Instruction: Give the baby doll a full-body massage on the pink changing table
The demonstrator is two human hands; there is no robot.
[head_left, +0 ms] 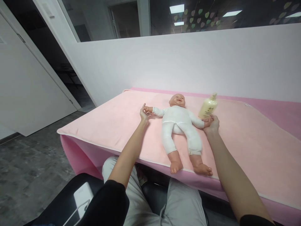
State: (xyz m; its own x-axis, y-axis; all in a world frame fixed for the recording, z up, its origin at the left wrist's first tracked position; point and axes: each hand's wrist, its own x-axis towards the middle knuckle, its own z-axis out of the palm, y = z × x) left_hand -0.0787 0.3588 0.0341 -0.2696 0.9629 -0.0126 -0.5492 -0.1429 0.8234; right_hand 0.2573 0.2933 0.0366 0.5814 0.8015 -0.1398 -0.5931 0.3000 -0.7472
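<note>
Two bare hands hold a doll (175, 114) in the head view, one at each side of it. The doll lies on its back on a pink cloth (105, 121) spread over the table (82, 152), its head away from the person and its bare feet at the near edge. It wears a white suit, and both its arms are stretched out sideways.

The left hand (144, 113) is at the end of one doll arm, its grip closed around the small fist, which sits between thumb and fingers. The right hand (212, 124) is at the end of the other doll arm, its grip clamped on the hand there, fingers bent together over it.

A pale yellow pump bottle (207, 108) with dark print stands to the right of the doll, level with its upper body and just beyond the right hand. Behind the doll's head rises a white wall (188, 62), with a window (131, 18) above it. Far to the left of the doll is a white door (30, 69), with grey floor (21, 169) below it. On the near side of the doll are the person's light trousers (188, 201). To the left of these, a white device (83, 197) with a cable (76, 211) lies on a black chair (63, 199).
</note>
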